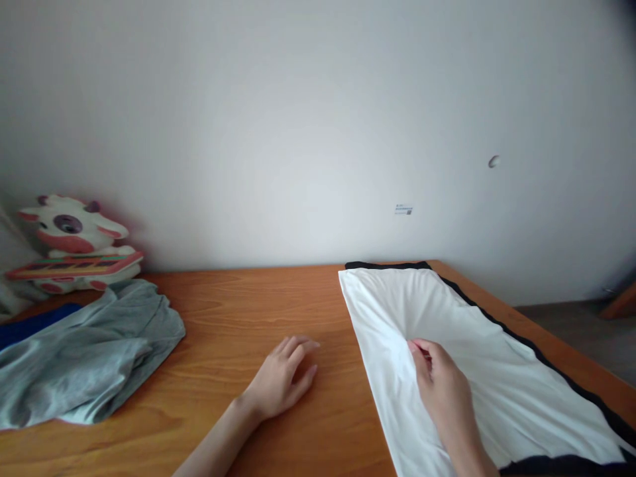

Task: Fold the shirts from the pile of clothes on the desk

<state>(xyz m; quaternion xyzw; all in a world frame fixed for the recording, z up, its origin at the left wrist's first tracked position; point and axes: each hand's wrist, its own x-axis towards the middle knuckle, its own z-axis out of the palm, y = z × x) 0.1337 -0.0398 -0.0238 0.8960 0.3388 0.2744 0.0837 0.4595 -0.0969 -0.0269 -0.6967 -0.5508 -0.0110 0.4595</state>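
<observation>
A white cloth with black edges (501, 371) lies spread on the right side of the wooden table (258, 298); its exact kind cannot be made out. My right hand (442, 384) pinches a bit of the white fabric near its middle, and creases fan out from the fingertips. Left of the cloth, my left hand (285, 377) rests low over the bare wood, fingers loosely curved and apart, holding nothing. Black fabric shows along the cloth's far, right and near sides.
A crumpled grey-green garment (94, 351) lies at the left, partly over a dark blue cloth (40, 323). Behind it stands a toy cow with a keyboard (74, 245). A white wall (278, 132) with a small label (404, 209) rises along the table's back edge.
</observation>
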